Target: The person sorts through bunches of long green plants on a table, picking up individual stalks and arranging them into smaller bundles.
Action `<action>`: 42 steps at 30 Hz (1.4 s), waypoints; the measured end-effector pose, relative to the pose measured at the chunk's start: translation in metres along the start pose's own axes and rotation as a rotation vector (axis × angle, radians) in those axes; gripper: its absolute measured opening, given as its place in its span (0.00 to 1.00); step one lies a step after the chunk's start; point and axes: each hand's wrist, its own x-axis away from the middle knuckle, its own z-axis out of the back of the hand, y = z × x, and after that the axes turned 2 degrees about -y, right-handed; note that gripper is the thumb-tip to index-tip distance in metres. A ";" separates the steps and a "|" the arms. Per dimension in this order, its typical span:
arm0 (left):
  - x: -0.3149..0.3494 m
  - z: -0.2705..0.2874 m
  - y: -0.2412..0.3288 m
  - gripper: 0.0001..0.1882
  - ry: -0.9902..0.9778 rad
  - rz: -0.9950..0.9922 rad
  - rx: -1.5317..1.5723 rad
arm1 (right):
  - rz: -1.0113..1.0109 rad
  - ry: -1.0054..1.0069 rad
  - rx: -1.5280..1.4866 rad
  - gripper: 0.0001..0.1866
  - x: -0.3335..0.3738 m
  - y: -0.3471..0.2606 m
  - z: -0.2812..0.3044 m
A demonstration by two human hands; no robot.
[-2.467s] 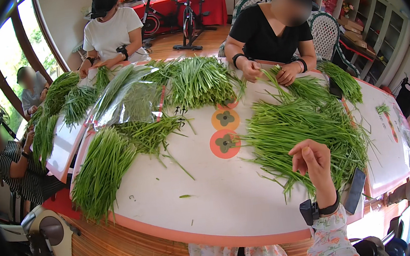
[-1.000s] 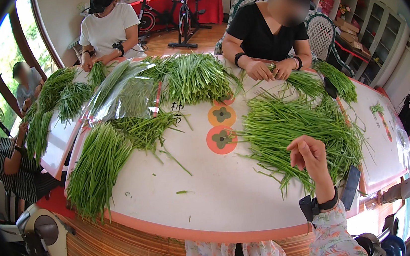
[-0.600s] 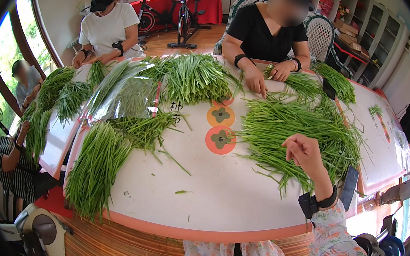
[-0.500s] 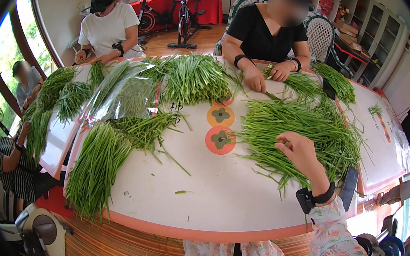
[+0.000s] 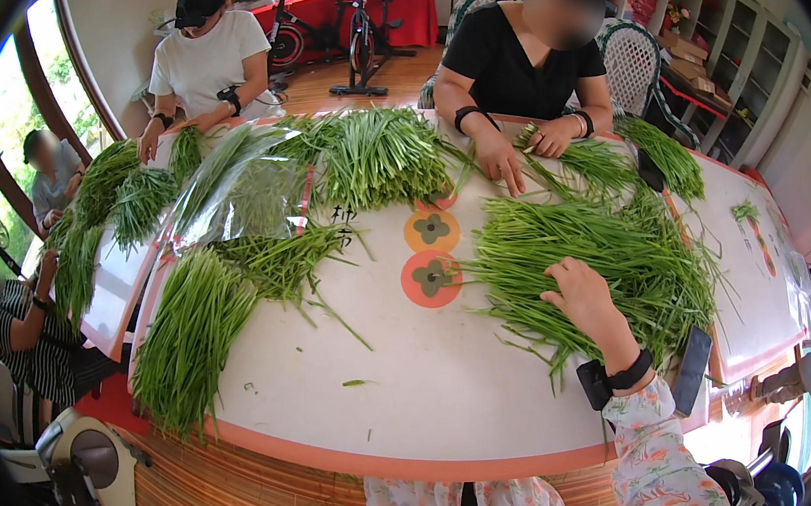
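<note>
My right hand (image 5: 587, 301) lies over the near left part of a broad heap of long green chives (image 5: 582, 234) on the right half of the table. Its thumb and fingers are loosely bent and apart, with no stalk visible between them. A black band circles that wrist above a floral sleeve. My left hand is outside the picture. Across the table, a person in black holds a small bunch of chives (image 5: 534, 136) in one hand, the other reaching to the heap's far edge.
Chive bundles lie at the left (image 5: 192, 340) and far middle (image 5: 381, 157) of the white table (image 5: 344, 417), beside a clear plastic bag (image 5: 245, 186). A dark phone-like slab (image 5: 693, 371) lies near my wrist. Other people sit or stand around the far and left sides.
My right hand has shifted slightly left and settled lower onto the chives. The far person's reaching hand has moved a little toward the heap.
</note>
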 end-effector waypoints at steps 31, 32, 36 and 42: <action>0.053 0.003 -0.054 0.15 -0.048 -0.049 -0.143 | 0.156 0.195 -0.105 0.06 -0.001 -0.016 -0.011; 0.061 0.004 -0.056 0.15 -0.085 -0.077 -0.175 | 0.162 0.183 -0.060 0.06 -0.002 -0.013 -0.016; 0.085 -0.011 0.011 0.11 -0.294 -0.258 -0.285 | 0.147 0.198 -0.056 0.05 -0.001 -0.013 -0.015; 0.112 -0.117 0.192 0.09 -0.588 -0.884 -0.256 | 0.186 0.288 -0.093 0.03 -0.016 -0.017 -0.022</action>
